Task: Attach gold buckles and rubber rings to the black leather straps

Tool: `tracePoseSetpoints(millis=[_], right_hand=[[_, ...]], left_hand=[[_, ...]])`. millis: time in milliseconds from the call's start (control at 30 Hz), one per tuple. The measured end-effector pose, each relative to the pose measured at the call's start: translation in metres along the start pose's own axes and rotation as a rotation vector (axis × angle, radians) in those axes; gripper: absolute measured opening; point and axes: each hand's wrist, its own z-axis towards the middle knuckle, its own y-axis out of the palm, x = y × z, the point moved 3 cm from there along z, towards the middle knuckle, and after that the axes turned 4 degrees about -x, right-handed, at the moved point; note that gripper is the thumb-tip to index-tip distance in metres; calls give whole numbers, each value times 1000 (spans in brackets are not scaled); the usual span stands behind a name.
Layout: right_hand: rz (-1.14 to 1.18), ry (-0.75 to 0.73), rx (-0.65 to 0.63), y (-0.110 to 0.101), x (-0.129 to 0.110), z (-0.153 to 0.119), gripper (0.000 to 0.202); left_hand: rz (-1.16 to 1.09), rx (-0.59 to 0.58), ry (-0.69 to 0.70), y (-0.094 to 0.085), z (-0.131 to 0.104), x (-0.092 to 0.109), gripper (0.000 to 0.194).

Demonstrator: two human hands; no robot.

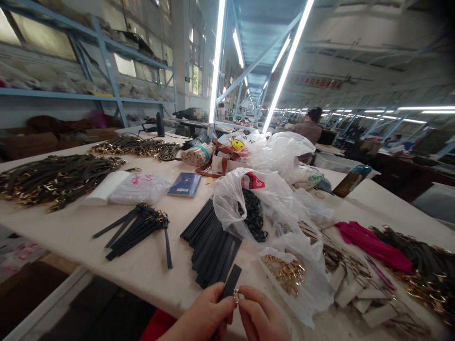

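Left hand (206, 315) pinches a black strap (231, 282), its long axis pointing away toward the strap stack (211, 244); right hand (259, 315) pinches a small ring (236, 296) against its near end.

left hand (204, 315): bare | right hand (261, 317): bare | clothing: possibly red

Long fluorescent tubes (287, 61) overhead run far down the hall and burn out to pure white, flooding the room with bright, even light. The pale table (88, 232) takes it flat, with only soft, short shadows. The clear plastic bags (280, 208) catch a mild sheen. Far benches turn hazy and soft. Shelving at left bows outward, and the upper right corner darkens.
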Motion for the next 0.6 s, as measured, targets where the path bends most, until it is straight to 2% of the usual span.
tracePoseSetpoints(millis=[67, 133, 200, 267, 400, 500, 600], right_hand=[[279, 262, -17, 4, 5, -1, 16], [530, 518, -60, 10, 8, -1, 28], [737, 685, -122, 16, 8, 1, 30], [896, 773, -124, 18, 8, 4, 29], [1177, 980, -13, 14, 13, 4, 32], [1368, 1124, 23, 15, 11, -2, 35], [1472, 1194, 42, 20, 0, -9, 34]], left_hand=[[44, 10, -14, -1, 2, 1, 16], [142, 16, -9, -1, 4, 1, 13], [236, 8, 34, -3, 7, -2, 13], [261, -28, 93, -6, 7, -7, 17], [319, -51, 141, -16, 0, -13, 25], [585, -83, 215, -18, -10, -6, 21], [800, -65, 323, -12, -18, 5, 20]])
